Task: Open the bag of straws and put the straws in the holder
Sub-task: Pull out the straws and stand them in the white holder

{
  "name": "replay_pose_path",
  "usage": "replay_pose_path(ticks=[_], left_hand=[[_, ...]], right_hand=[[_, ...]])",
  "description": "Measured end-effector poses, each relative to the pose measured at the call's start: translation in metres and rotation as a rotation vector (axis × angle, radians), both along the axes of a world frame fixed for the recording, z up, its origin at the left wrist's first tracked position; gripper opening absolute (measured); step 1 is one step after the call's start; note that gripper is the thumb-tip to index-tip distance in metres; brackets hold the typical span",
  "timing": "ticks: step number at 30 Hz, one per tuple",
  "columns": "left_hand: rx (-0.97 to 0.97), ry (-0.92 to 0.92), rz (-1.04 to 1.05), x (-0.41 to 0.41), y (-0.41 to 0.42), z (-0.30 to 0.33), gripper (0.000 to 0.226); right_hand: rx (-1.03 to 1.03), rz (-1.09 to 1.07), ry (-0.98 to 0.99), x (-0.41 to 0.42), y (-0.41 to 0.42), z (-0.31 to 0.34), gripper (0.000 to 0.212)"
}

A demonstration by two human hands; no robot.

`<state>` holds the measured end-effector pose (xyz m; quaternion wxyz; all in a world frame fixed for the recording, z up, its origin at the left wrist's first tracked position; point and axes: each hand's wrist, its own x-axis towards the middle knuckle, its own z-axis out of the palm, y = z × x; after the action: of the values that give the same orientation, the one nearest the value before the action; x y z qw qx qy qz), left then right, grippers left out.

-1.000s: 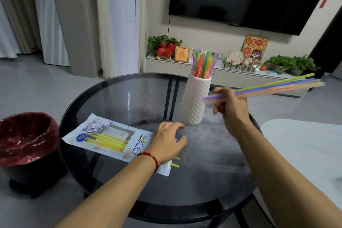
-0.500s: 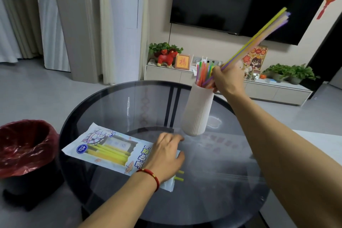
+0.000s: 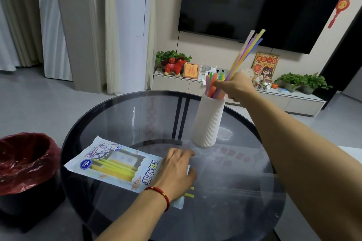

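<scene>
I am looking down at a round worktop (image 3: 121, 115) of dark smoked glass with a black rim, its frame bars showing through the top. Behind it are a low white cabinet (image 3: 176, 84) with potted plants and a red toy horse, a large black television (image 3: 254, 2) on the wall, and pale curtains at the left. A bin lined with a crinkled red bag (image 3: 25, 162) stands on the grey floor at the left.

The holder (image 3: 208, 121) is a tall, white, ribbed vase, upright near the worktop's far side, with coloured plastic straws already standing in it. The bag of straws (image 3: 111, 164) lies flat in front of it: glossy printed film with a clear window showing yellow straws, two yellow tips poking out at its open end.

My left hand (image 3: 176, 172), a red cord bracelet at the wrist, rests palm-down with relaxed fingers on the bag's open end. My right hand (image 3: 238, 86) has its grip closed around a bundle of long straws (image 3: 247, 53), yellow, purple and blue, tilted up to the right, their lower ends inside the holder's mouth.
</scene>
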<state>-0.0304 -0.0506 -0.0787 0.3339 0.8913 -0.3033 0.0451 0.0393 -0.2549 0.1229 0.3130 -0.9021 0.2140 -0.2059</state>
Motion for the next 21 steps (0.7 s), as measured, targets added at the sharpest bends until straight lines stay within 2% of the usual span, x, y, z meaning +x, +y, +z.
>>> replay_pose_path(ticks=[2, 5, 9, 11, 12, 14, 16, 18, 20, 21], left_hand=[[0.009, 0.017, 0.010, 0.001, 0.001, 0.000, 0.044], [0.014, 0.028, 0.017, 0.001, 0.001, -0.001, 0.045], [0.014, 0.027, 0.013, -0.001, 0.001, -0.002, 0.044], [0.012, 0.026, 0.011, 0.000, 0.000, -0.003, 0.044], [0.011, 0.026, 0.012, 0.000, 0.000, -0.003, 0.044], [0.013, 0.022, 0.016, 0.002, 0.000, -0.002, 0.045], [0.018, 0.027, 0.022, 0.003, 0.001, -0.002, 0.046], [0.025, 0.036, 0.029, 0.002, 0.001, -0.003, 0.045], [0.025, 0.040, 0.028, 0.002, 0.000, -0.003, 0.045], [0.024, 0.042, 0.027, 0.002, -0.001, -0.003, 0.045]], right_hand=[[-0.009, -0.008, -0.067, -0.004, 0.002, 0.009, 0.047], [-0.009, 0.021, -0.178, -0.007, 0.006, 0.017, 0.041], [-0.050, 0.031, -0.120, -0.008, 0.010, 0.018, 0.037], [-0.079, 0.013, -0.170, -0.006, 0.010, 0.019, 0.039], [-0.104, -0.011, -0.245, -0.005, 0.009, 0.019, 0.042], [-0.145, -0.027, -0.464, -0.005, 0.008, 0.024, 0.064], [-0.195, 0.066, -0.714, -0.008, 0.010, 0.032, 0.087], [-0.310, 0.144, -0.891, -0.007, 0.010, 0.039, 0.095], [-0.438, 0.181, -0.905, -0.005, 0.012, 0.040, 0.082], [-0.490, 0.191, -0.851, -0.004, 0.013, 0.038, 0.067]])
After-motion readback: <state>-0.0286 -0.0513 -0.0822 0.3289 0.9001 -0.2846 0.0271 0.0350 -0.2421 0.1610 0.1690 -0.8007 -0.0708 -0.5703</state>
